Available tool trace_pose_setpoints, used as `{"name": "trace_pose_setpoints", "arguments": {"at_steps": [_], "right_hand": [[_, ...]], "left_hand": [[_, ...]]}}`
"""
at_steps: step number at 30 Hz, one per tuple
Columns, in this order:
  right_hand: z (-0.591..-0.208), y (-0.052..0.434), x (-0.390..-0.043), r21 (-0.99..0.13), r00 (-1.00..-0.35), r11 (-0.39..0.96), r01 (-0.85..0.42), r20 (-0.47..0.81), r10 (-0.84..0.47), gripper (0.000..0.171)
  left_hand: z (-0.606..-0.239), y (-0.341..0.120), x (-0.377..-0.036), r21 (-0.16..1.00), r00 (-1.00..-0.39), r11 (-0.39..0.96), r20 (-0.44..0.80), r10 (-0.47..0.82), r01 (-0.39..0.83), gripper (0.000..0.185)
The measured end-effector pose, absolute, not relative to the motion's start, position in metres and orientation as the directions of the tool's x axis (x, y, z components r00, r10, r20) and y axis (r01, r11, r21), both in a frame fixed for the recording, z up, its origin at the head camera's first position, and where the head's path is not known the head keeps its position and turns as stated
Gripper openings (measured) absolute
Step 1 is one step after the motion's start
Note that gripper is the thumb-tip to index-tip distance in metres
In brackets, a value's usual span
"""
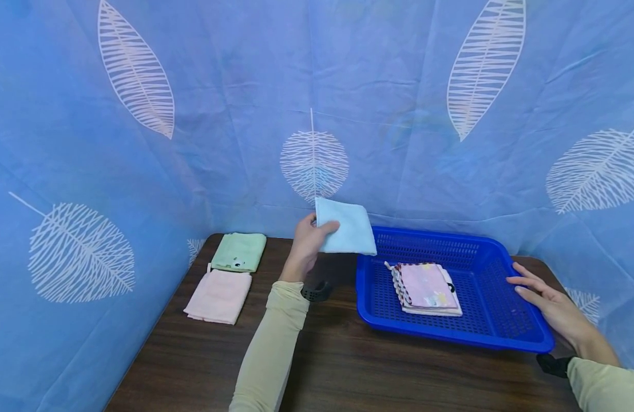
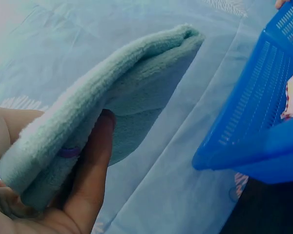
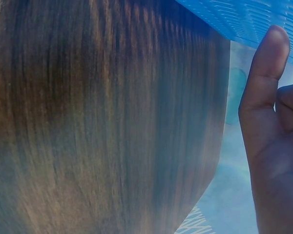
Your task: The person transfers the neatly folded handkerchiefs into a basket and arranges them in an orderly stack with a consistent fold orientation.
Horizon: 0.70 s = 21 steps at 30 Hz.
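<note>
My left hand (image 1: 309, 240) pinches a folded light-blue cloth (image 1: 346, 228) and holds it in the air just left of the blue plastic basket's (image 1: 381, 312) far left corner. In the left wrist view the thumb (image 2: 90, 175) presses under the folded cloth (image 2: 112, 97), with the basket's wall (image 2: 254, 102) to the right. My right hand (image 1: 546, 300) rests with straight fingers on the basket's right rim. Inside the basket lies a small stack of folded cloths, a pink patterned one (image 1: 426, 287) on top. In the right wrist view the thumb (image 3: 263, 78) touches the basket's edge (image 3: 244, 19).
A folded green cloth (image 1: 238, 252) and a folded pink cloth (image 1: 218, 296) lie at the left end of the dark wooden table (image 1: 337, 366). A blue curtain with white leaves (image 1: 317, 114) closes in the table at the back and on both sides.
</note>
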State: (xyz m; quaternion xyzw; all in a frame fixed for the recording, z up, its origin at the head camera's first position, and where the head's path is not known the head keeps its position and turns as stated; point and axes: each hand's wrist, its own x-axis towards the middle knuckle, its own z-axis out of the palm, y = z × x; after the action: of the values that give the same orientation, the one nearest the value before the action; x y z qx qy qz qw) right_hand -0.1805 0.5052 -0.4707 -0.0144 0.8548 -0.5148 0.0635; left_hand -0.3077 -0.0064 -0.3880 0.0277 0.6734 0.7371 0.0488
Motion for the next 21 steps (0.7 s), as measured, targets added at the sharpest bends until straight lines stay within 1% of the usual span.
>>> {"name": "trace_pose_setpoints", "arguments": {"at_steps": [5, 9, 16, 21], "right_hand": [[-0.471, 0.506, -0.180, -0.892, -0.990, 0.451, 0.044, -0.098, -0.097, 0.050], [-0.470, 0.505, -0.179, -0.887, -0.991, 0.460, 0.042, -0.096, -0.095, 0.050], [-0.470, 0.505, -0.180, -0.878, -0.991, 0.477, 0.053, -0.104, -0.083, 0.051], [-0.470, 0.505, -0.182, -0.874, -0.991, 0.483, 0.057, -0.110, -0.082, 0.052]], "left_hand": [[-0.386, 0.004, -0.306, 0.994, -0.990, -0.101, -0.037, 0.137, -0.051, 0.048], [-0.386, 0.013, -0.304, 0.991, -0.988, -0.119, -0.047, 0.146, -0.065, 0.047], [-0.386, 0.029, -0.300, 0.993, -0.986, -0.087, -0.070, 0.152, -0.083, 0.044], [-0.384, 0.040, -0.298, 0.987, -0.984, -0.131, -0.074, 0.163, -0.096, 0.046]]}}
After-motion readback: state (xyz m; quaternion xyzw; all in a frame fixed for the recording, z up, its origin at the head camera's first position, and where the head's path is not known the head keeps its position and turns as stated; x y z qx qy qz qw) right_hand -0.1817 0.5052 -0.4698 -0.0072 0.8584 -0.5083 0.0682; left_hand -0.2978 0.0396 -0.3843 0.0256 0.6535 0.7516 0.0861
